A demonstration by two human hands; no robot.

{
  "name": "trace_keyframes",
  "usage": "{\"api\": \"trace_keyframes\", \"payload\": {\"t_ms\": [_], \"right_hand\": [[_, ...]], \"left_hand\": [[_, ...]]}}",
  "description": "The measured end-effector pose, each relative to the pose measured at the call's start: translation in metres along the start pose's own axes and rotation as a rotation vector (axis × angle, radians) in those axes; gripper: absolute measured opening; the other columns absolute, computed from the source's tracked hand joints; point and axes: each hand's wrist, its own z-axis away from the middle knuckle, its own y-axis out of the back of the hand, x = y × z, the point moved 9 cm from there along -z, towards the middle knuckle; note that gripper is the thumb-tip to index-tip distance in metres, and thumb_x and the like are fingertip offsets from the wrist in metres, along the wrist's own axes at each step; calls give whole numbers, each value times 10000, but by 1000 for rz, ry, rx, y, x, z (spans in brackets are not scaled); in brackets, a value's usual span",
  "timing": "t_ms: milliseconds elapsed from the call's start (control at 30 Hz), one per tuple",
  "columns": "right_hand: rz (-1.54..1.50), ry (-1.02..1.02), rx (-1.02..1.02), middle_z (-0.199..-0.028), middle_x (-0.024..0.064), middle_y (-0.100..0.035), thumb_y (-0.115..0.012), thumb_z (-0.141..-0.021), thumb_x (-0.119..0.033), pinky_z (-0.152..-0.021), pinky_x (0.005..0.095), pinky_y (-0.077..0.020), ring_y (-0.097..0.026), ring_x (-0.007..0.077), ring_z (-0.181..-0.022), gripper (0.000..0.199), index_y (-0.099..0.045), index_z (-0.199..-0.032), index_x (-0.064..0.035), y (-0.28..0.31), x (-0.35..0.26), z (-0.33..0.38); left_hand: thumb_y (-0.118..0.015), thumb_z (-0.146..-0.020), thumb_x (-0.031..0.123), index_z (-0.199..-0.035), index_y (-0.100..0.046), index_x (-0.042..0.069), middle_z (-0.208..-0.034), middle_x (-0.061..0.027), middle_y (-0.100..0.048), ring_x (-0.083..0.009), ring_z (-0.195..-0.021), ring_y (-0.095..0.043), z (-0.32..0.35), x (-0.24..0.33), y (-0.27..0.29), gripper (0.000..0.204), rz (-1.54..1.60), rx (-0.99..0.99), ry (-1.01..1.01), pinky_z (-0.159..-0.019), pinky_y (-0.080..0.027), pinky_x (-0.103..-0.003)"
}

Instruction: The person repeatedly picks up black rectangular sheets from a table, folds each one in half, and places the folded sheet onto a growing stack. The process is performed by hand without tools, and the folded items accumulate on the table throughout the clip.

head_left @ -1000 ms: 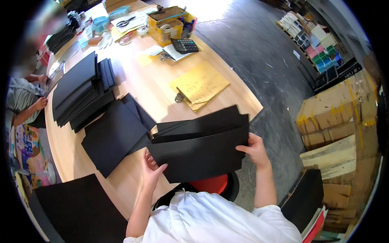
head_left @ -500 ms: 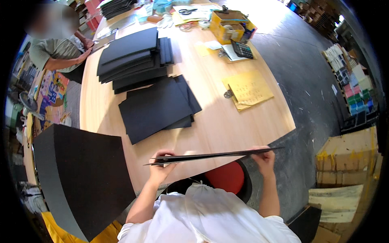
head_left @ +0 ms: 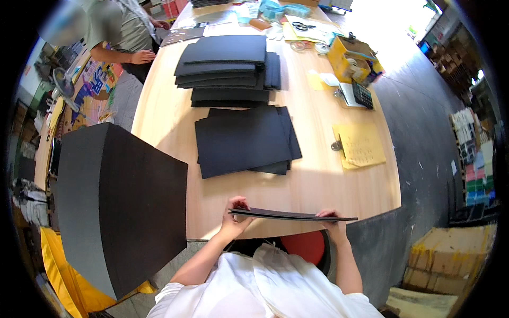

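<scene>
I had the thin stack of black sheets [head_left: 294, 215] held flat and seen edge-on, right at the near edge of the wooden table [head_left: 164, 122], just above the red stool seat [head_left: 303, 247]. My left hand [head_left: 234, 218] gripped its left end, fingers curled over the top and thumb beneath; my right hand [head_left: 333, 227] pinched the right end the same way, fingers closed on the edge. Between the stack and the low pile of black sheets [head_left: 244, 139] further in lay a bare strip of tabletop, open for setting things down. To my left a tall block of black sheets [head_left: 119, 204] stood close to the table edge and crowded that side. To my right the table ended near a yellow clipboard paper [head_left: 361, 146], with grey floor [head_left: 424, 132] beyond. Higher piles of black sheets [head_left: 228, 63] sat mid-table, and a yellow box [head_left: 354, 55] and a calculator [head_left: 362, 94] lay towards the far right. Another person [head_left: 114, 32] stood at the far left edge with a hand on the table.

Compared with half a second before, the stack sat the same way in both hands, level and edge-on; only the view had shifted, bringing the table more squarely ahead. A second before that, its broad black face had been turned up towards me.

The sheets looked matte black, thin, slightly bowed along their length, edges aligned.
</scene>
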Motion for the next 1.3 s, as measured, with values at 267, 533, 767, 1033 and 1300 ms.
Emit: {"api": "trace_keyframes", "payload": {"t_ms": [267, 533, 767, 1033, 1300], "right_hand": [[104, -93, 137, -1192, 96, -617, -714, -774, 82, -970, 327, -462, -582, 186, -1092, 513, -529, -1250, 32, -27, -30, -51], [-28, -182, 63, -1223, 118, -577, -644, -879, -3, -961, 343, -459, -564, 209, -1109, 448, -458, -1285, 30, -113, -24, -183], [423, -138, 71, -1015, 197, -665, -749, -796, -110, -823, 351, -515, -657, 256, -936, 403, -540, -1097, 59, -128, -3, -231], [704, -156, 137, -1041, 263, -657, -784, -769, -213, -861, 423, -504, -645, 387, -975, 535, -526, -1137, 78, -131, -26, -223], [899, -97, 73, -1134, 237, -590, -769, -800, -242, -886, 417, -497, -601, 374, -1032, 694, -444, -1331, 65, -131, -28, -233]], "left_hand": [[-748, -801, 60, -1328, -396, 6, -1144, -199, -624, -271, -1097, -615, -10, 20, 27, 636, -182, 276, 42, -954, -466, -364], [-783, -673, 107, -1383, -474, -1, -1196, -213, -568, -361, -1105, -581, -151, 61, 117, 782, -651, 396, 234, -974, -467, -401], [-743, -709, 142, -1405, -450, 20, -1228, -207, -541, -362, -1149, -556, -210, 23, 143, 765, -852, 309, 334, -987, -463, -408], [-731, -695, 127, -1391, -461, -20, -1186, -236, -502, -387, -1140, -505, -207, 12, 142, 761, -888, 334, 333, -1023, -421, -418], [-746, -666, 135, -1368, -498, -11, -1175, -204, -491, -360, -1124, -518, -214, 9, 144, 758, -819, 401, 319, -1011, -431, -399]]}}
